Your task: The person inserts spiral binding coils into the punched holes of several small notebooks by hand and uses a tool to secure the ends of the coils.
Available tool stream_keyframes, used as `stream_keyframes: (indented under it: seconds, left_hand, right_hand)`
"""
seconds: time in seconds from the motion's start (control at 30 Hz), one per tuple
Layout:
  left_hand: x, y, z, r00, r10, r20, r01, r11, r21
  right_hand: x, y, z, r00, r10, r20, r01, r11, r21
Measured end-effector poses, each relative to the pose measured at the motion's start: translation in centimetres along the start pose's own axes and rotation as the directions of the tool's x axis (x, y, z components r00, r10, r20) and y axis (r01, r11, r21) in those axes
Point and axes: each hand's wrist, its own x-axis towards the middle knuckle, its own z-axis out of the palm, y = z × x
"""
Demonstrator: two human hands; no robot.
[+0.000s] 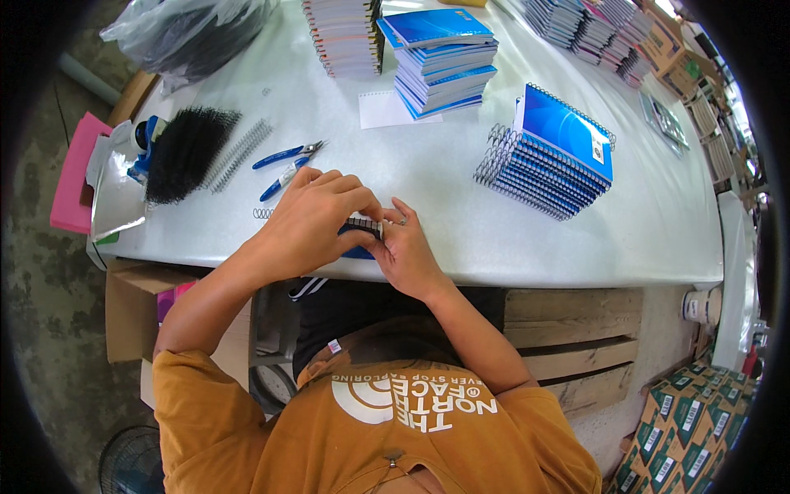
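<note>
Near the table's front edge, a small blue notebook (359, 253) with a dark wire coil along its upper edge is held between my two hands. My left hand (313, 218) bends over it from the left, its thumb and fingers closed at the coiled edge. From the right, my right hand (405, 251) grips the notebook's side, and a ring shows on one finger. The fingers hide much of the notebook. Just beyond my left hand lie blue-handled nippers (288, 153), jaws toward the right. A short loose coil (263, 213) rests beside my left wrist.
Black coils (193, 152) and silvery coils (239, 156) lie at left, near a blue tape dispenser (144, 148). Coil-bound blue notebooks (568, 136) are stacked at right. Behind stand more blue notebooks (444, 74), a tall notebook stack (341, 37) and a plastic bag (193, 37).
</note>
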Motion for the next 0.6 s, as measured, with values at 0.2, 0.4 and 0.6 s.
stream_keyframes:
  seconds: [0.2,0.4,0.6]
  left_hand:
    - [-0.4,-0.2,1.2,0.995,0.065,-0.077,-0.065,0.998,0.001]
    - [0.3,0.8,0.7,0.998,-0.045,-0.044,0.049,0.995,0.089]
    - [2.6,4.1,-2.7,0.931,0.031,-0.364,0.000,0.997,0.084]
  right_hand:
    - [0.0,-0.1,-0.2,1.000,0.023,0.005,-0.023,0.999,0.033]
    - [-0.4,0.8,-0.2,1.000,0.013,0.008,-0.014,0.999,0.037]
    - [0.2,-3.1,-6.4,0.948,0.216,-0.234,-0.124,0.928,0.352]
